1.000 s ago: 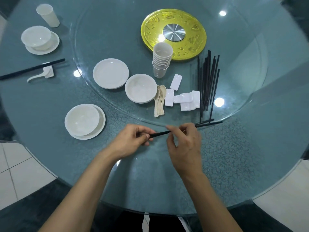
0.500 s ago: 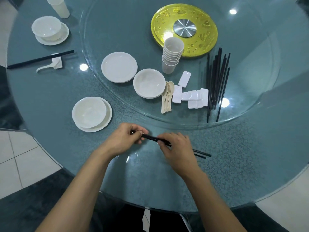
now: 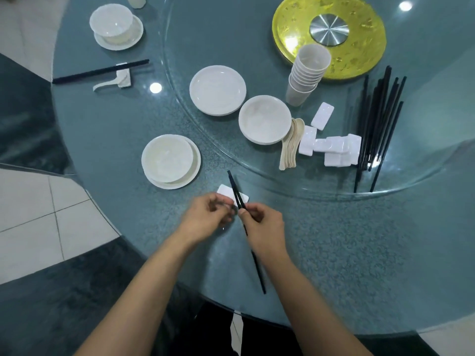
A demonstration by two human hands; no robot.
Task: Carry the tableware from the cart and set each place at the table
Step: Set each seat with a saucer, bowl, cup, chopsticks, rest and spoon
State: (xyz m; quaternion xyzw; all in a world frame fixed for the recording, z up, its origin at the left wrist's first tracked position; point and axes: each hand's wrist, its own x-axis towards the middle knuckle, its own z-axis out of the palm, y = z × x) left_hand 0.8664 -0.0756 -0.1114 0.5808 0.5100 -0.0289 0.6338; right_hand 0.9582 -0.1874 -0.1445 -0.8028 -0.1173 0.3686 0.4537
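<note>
Your right hand (image 3: 262,227) pinches the chopsticks (image 3: 234,187), laying their tips across the rest (image 3: 225,194) near the bowl (image 3: 167,158), while your left hand (image 3: 205,214) curls at the rest's edge, probably steadying it; I cannot tell whether it grips anything.

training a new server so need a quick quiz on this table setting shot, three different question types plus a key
1. True or false: the chopsticks in the right hand's grip cross over a white rest.
2. What sits on the plate nearest the hands? A) a cup B) a bowl C) a spoon
3. Fill in: the stacked cups stand by a ____ disc.

Key: 1 true; 2 B; 3 yellow
</note>
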